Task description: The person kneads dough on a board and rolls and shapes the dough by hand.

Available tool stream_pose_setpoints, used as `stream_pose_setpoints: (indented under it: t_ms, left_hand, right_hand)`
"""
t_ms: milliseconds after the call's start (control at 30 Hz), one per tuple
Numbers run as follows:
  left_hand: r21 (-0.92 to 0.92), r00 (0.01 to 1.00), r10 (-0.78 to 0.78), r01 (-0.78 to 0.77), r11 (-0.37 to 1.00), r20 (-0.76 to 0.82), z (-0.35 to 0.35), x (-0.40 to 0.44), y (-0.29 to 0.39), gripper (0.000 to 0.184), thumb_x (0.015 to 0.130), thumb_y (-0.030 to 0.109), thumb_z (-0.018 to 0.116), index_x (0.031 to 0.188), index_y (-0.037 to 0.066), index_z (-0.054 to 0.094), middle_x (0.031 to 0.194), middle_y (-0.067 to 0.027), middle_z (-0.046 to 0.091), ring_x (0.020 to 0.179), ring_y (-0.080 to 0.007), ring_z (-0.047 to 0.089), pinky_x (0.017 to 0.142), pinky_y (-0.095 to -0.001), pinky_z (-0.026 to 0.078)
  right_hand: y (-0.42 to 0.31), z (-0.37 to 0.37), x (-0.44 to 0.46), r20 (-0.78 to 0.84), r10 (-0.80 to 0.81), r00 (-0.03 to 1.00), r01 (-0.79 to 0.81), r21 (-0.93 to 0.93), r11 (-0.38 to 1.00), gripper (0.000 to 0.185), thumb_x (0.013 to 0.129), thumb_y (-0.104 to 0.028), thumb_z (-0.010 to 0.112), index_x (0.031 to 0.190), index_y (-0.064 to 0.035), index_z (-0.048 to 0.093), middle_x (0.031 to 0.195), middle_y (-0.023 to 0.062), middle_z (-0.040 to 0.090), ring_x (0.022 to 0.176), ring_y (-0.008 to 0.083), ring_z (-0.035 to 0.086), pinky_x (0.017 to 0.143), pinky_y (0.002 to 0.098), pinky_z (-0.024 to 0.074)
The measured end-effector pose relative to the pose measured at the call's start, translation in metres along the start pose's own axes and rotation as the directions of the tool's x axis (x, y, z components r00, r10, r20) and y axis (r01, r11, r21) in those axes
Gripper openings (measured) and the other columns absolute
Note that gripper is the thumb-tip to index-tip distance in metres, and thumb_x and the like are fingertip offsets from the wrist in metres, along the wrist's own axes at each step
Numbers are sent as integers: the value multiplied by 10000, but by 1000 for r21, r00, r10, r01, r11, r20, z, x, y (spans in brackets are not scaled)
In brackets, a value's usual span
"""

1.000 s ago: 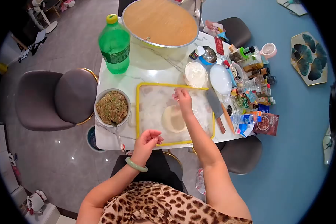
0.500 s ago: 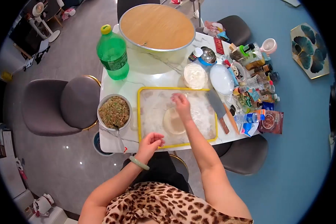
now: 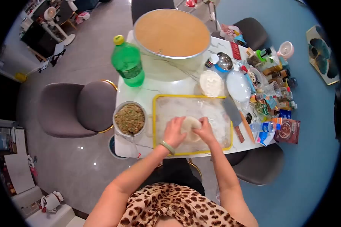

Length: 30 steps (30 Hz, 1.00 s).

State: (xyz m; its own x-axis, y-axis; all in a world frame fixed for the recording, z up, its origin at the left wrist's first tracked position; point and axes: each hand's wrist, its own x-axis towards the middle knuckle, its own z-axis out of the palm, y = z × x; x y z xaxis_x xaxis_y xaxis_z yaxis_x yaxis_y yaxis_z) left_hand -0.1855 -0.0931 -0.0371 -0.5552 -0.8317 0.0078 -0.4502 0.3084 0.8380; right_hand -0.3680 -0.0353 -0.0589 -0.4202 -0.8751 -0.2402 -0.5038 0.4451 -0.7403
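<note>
A round, flat piece of pale dough (image 3: 191,125) is over the floury, yellow-edged board (image 3: 154,125). My left hand (image 3: 174,132) grips its left edge, with fingers bent around it. On the opposite side, my right hand (image 3: 204,130) pinches the dough's right edge. A bowl of minced filling (image 3: 129,119) with a spoon (image 3: 135,146) in it stands left of the board. Behind the board is a bowl of white flour (image 3: 211,83). A cleaver (image 3: 232,112) and a wooden rolling pin (image 3: 247,128) lie by the board's right edge.
A large round tray with a tan surface (image 3: 172,32) sits at the back of the table, near a green bottle (image 3: 129,64). A white oval plate (image 3: 238,86), a metal bowl (image 3: 224,61) and several bottles crowd the right side. Grey chairs (image 3: 96,104) surround the table.
My two hands have come together at the dough and taken hold of its edges. Before, my right hand was above it and my left hand near the board's front edge. The camera view has shifted.
</note>
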Motion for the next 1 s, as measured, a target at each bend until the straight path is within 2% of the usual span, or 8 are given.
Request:
stream_pose_setpoints:
  t_ms: [67, 233, 467, 633, 667, 733, 800, 1000]
  left_hand:
    - [159, 982, 170, -157, 975, -77, -5, 19, -3, 703, 619, 87, 692, 1268, 75, 421, 1105, -171, 523, 1023, -312, 512, 887, -370, 428]
    - [-86, 882, 38, 2, 996, 471, -18, 43, 4, 709, 631, 119, 720, 1272, 106, 416, 1054, -167, 596, 962, -329, 575, 825, -377, 465]
    - [18, 899, 15, -26, 999, 438, 1, 44, -6, 475, 654, 167, 714, 1098, 98, 561, 962, -148, 632, 868, -303, 614, 776, -360, 482]
    - [-139, 870, -174, 264, 954, 461, -18, 44, -9, 465, 652, 117, 714, 1081, 46, 552, 1022, -134, 616, 936, -241, 599, 820, -338, 479]
    - [-137, 869, -172, 262, 955, 464, -20, 42, -9, 465, 652, 117, 714, 1081, 46, 552, 1022, -134, 616, 936, -241, 599, 820, -338, 479]
    - [-654, 758, -255, 648, 390, 600, -21, 35, -6, 559, 666, 132, 738, 1147, 9, 482, 1100, -128, 569, 987, -223, 570, 856, -348, 475]
    - [-686, 774, -271, 633, 358, 572, -20, 32, 3, 601, 671, 139, 748, 1171, 1, 446, 1117, -126, 553, 993, -224, 566, 863, -357, 475]
    - [-654, 823, -318, 567, 500, 470, -32, 22, 16, 661, 640, 107, 784, 1178, 9, 413, 1112, -107, 538, 1005, -211, 555, 870, -367, 469]
  right_hand:
    - [-21, 1, -14, 48, -103, 994, 96, 124, 988, 508, 650, -136, 720, 1061, -44, 436, 923, 150, 593, 886, 294, 599, 763, 366, 477]
    - [-44, -2, -28, 90, -238, 967, 211, 243, 947, 514, 699, -74, 704, 1118, -86, 407, 975, 106, 577, 931, 281, 589, 801, 366, 470]
    - [-1, -2, -21, 247, -110, 963, -33, 512, 858, 815, 650, -42, 715, 1354, -83, 306, 1195, 104, 479, 1104, 187, 482, 918, 306, 415]
    - [0, 12, -18, 261, -71, 963, -93, 565, 820, 790, 644, -75, 721, 1337, -61, 343, 1246, 104, 473, 1135, 197, 477, 944, 321, 404]
    - [-3, 12, -19, 300, -24, 954, -210, 720, 661, 747, 650, -76, 717, 1312, -54, 373, 1213, 99, 498, 1114, 197, 494, 931, 327, 417]
    - [-22, 3, -25, 341, 9, 940, -306, 832, 463, 703, 656, -77, 713, 1287, -47, 403, 1181, 94, 524, 1093, 197, 511, 919, 332, 430]
    - [-49, -8, -31, 367, 51, 929, -369, 906, 206, 616, 666, -95, 715, 1221, -30, 457, 1103, 83, 564, 1014, 180, 550, 872, 330, 458]
    - [-51, 2, -37, 231, 106, 967, -253, 853, 457, 557, 643, -34, 705, 1155, -20, 485, 1063, 78, 577, 956, 177, 573, 831, 327, 477]
